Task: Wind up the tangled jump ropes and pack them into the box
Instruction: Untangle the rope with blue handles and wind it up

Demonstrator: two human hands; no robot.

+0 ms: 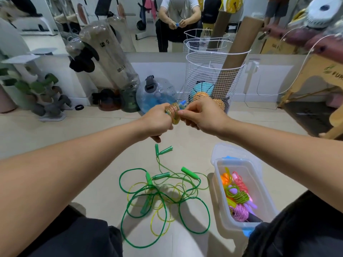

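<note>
Step in hand: winding a rope into a tight coil about its handles, apparently the last turns.
Wound bundle: translucent yellow-green plastic jump rope with a blue handle tip (174,112), held between both hands, up and away from the body.
Left hand (157,120): closed round the near end of the bundle, fingers curled under; the coils sit against its knuckles.
Right hand (201,115): closed, thumb and forefinger pinching at the coil's right side; whether they hold the free end of the rope cannot be told.
Technique note: keep the left grip firm so the turns do not slip, lay each turn just beside the last, then tuck the end under a coil before letting go.
Remaining tangle: green and yellow plastic ropes with green handles (163,193), on the floor below both hands, loops crossing, not yet wound.
Box: clear plastic tub with blue base (217,165), below the right hand, just beside the tangle; holds wound orange, pink, purple and green ropes (237,195).
Progress estimate: several ropes packed, one in hand, the green tangle still to do.
</note>
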